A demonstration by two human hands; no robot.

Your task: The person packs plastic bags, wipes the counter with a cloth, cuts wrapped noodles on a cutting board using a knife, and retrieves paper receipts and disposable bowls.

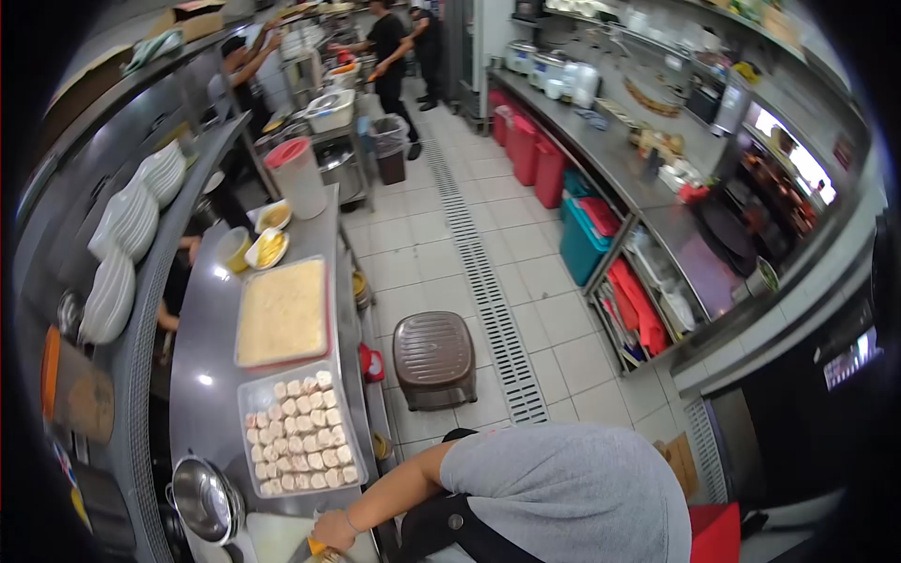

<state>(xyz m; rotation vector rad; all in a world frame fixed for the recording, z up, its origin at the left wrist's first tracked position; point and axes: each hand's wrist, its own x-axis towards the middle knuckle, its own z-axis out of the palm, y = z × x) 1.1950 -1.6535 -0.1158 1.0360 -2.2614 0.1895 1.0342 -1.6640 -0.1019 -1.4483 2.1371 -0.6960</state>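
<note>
At the bottom edge, my right hand is closed round an orange-handled tool; its working end is cut off by the frame. Beneath it lies a white cutting board on the steel counter. My left hand is out of view. Just beyond the board, a clear tray holds rows of pale, round, cut pieces. Stacked steel bowls stand to the left of the board. Farther up the counter sits a shallow tray filled with a flat, pale yellow layer.
A brown stool stands on the tiled floor beside a drain grate. White plates line the shelf at left. Small bowls and a red-lidded container occupy the counter's far end. Several co-workers, including one person in black, stand farther back.
</note>
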